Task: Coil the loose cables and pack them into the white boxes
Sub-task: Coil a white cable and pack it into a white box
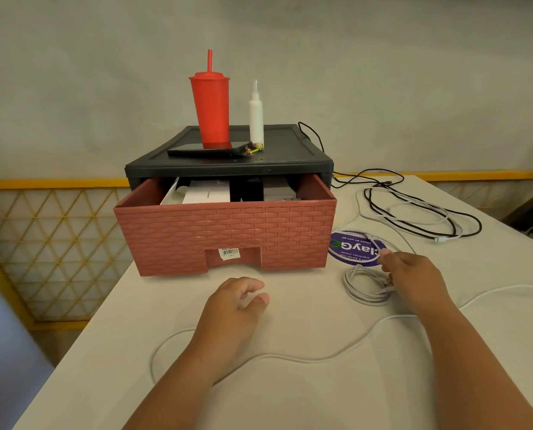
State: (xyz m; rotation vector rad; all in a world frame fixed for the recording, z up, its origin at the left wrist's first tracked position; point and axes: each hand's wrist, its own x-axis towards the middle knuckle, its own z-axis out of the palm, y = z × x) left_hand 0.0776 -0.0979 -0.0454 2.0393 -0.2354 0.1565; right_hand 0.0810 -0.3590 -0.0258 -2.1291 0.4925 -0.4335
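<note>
A pale beige counter (290,398) fills the lower frame. At centre stands a black plastic drawer unit (228,164) with its brick-patterned, reddish-brown plastic drawer (225,237) pulled open; flat white boxes (207,192) stand inside it toward the left, beside darker items. On the unit's top, in the upper middle, stand a tall red plastic tumbler with lid and straw (210,107) and a slim white squeeze bottle (256,119), with a black phone (207,149) lying flat in front of them.

At right of the frame, a loose black cable (414,226) and a loose white cable (426,209) lie tangled together on the counter. Nearer, a long white cable (290,356) snakes across the lower counter under both forearms.

The left hand (234,308) hovers at lower centre, its grip loosely curled and apart, holding nothing. The right hand (414,277), at right centre, has its grip pinched on a small grey-white coiled cable (364,287) resting on the counter, just below a round purple sticker (356,246).
</note>
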